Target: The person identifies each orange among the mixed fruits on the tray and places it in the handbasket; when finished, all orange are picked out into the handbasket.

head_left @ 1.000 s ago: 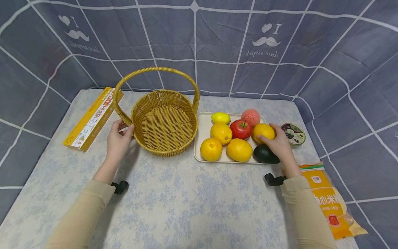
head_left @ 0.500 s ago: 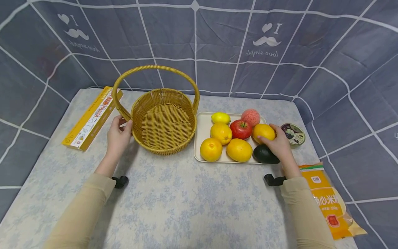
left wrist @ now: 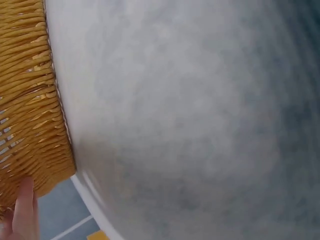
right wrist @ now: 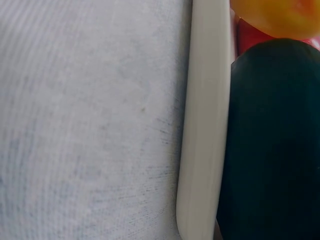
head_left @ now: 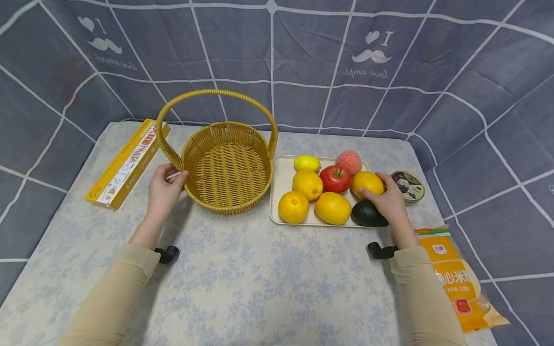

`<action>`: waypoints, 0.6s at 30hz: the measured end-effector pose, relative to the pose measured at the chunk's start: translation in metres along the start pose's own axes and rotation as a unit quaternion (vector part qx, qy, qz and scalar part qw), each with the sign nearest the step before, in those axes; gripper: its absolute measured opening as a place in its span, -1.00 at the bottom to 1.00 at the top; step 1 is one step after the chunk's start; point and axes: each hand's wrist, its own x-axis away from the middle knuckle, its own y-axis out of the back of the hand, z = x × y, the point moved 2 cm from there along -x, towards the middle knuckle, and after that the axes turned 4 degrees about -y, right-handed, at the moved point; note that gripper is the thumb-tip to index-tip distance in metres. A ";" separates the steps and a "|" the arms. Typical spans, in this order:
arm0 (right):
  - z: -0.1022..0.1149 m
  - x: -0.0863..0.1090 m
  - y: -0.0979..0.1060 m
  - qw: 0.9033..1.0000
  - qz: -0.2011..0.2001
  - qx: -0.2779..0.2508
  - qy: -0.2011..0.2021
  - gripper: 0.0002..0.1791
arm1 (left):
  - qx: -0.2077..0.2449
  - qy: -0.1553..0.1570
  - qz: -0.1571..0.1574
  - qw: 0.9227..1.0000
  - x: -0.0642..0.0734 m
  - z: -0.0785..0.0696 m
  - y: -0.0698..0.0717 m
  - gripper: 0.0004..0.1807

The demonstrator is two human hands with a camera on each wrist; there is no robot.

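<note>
Bare tablecloth (head_left: 277,278) leaves passage in front of the tray (head_left: 282,175); a high-handled wicker basket (head_left: 229,173) blocks its left side, the right hand (head_left: 386,199) and a round tin (head_left: 408,186) its right.

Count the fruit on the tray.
8. Back: lemon, pink fruit. Middle: orange fruit, red apple, second orange fruit gripped by right hand. Front: third orange fruit, fourth orange fruit, dark green fruit. Hand may hide more.

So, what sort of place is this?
Perhaps a small staged kitchen or dining corner, though I can't see beyond it: creased, grid-printed cloth hangs behind the table, which bears a basket and a tray of fruit.
</note>
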 end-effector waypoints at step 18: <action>-0.001 0.001 -0.001 1.000 -0.016 -0.007 -0.013 -0.07 | -0.070 -0.006 0.021 0.997 -0.001 -0.005 0.003 -0.51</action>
